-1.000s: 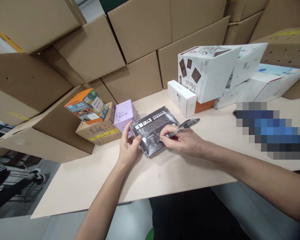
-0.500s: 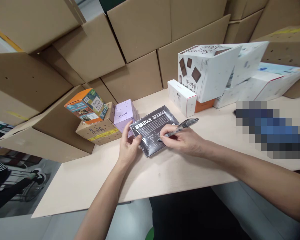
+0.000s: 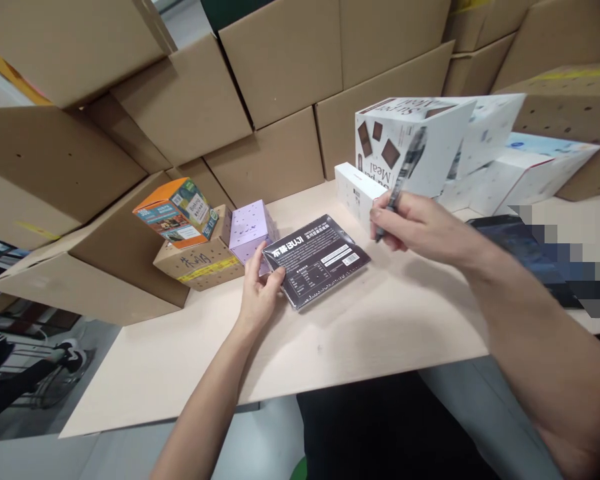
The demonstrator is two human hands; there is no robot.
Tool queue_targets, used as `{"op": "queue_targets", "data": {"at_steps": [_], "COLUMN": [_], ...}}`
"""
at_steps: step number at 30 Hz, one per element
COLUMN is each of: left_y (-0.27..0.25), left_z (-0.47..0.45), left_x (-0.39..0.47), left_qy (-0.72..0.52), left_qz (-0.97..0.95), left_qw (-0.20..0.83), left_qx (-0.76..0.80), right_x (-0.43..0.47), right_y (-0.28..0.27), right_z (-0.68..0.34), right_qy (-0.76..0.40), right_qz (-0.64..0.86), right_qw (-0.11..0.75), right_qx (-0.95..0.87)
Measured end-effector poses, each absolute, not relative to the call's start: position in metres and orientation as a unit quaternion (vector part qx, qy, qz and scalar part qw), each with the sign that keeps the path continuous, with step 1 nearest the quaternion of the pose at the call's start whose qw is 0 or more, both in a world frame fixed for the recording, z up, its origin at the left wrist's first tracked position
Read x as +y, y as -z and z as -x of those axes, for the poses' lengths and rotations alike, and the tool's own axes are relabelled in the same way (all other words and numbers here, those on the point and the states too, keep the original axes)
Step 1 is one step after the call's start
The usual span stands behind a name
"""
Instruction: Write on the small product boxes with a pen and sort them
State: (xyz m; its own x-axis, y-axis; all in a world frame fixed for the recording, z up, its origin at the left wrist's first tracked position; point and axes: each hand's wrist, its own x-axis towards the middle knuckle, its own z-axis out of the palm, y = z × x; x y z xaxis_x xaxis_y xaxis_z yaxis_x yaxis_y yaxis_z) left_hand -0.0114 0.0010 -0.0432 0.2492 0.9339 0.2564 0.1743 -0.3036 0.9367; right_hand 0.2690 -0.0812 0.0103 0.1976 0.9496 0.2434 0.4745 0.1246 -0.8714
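Note:
My left hand [image 3: 261, 287] grips the left end of a flat black box [image 3: 316, 260] in shiny plastic wrap, thumb on top. White print, a table of text and a barcode label show on its upper face. To the right of that box, my right hand [image 3: 413, 223] is raised and closed around a clear-barrelled pen [image 3: 406, 167], its dark tip pointing down. Pen and box are apart. A small purple box [image 3: 250, 230] stands just behind my left fingers. Behind my right hand is a slim white box [image 3: 357, 190], partly covered by the hand.
An orange box [image 3: 176, 212] sits on a brown carton with yellow tape [image 3: 200, 265] at the left. Large white boxes [image 3: 443, 143] stand at the back right. Stacked cardboard cartons [image 3: 280, 67] wall off the table's rear. A dark, partly blurred object [image 3: 515, 240] lies at the right.
My right hand has lifted the pen off the black box and moved right and up, uncovering the barcode label. My left hand still holds the box in nearly the same place.

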Motion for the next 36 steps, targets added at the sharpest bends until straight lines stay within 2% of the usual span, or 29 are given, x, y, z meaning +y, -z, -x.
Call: {"op": "queue_targets", "data": {"at_steps": [5,8,16,24,26,32,36], "left_y": [0.036,0.032,0.033,0.037,0.038,0.051,0.060], "left_z": [0.007,0.005,0.005,0.006,0.007,0.014,0.015], "left_x": [-0.004,-0.007,-0.006,-0.004,-0.004,0.006,0.011], "left_qy": [-0.444,-0.425,-0.408,-0.419,-0.413,-0.391,-0.388], "left_qz": [-0.645,-0.632,-0.626,-0.639,-0.644,-0.668,-0.676], "left_qw": [0.444,0.467,0.472,0.444,0.445,0.428,0.410], "left_qx": [0.435,0.450,0.468,0.468,0.466,0.468,0.473], "right_x": [-0.073,-0.060,-0.049,-0.073,-0.093,-0.168,-0.198], "right_y": [0.007,0.026,0.042,0.015,0.014,0.063,0.091], "right_z": [-0.313,-0.326,-0.334,-0.317,-0.317,-0.352,-0.367], "right_qy": [-0.135,-0.135,-0.133,-0.042,0.002,0.094,0.029], "right_qz": [0.752,0.781,0.810,0.846,0.863,0.928,0.942], "right_qw": [0.206,0.132,0.080,0.154,0.150,0.044,0.039], "right_qx": [-0.611,-0.595,-0.566,-0.509,-0.483,-0.357,-0.331]}}
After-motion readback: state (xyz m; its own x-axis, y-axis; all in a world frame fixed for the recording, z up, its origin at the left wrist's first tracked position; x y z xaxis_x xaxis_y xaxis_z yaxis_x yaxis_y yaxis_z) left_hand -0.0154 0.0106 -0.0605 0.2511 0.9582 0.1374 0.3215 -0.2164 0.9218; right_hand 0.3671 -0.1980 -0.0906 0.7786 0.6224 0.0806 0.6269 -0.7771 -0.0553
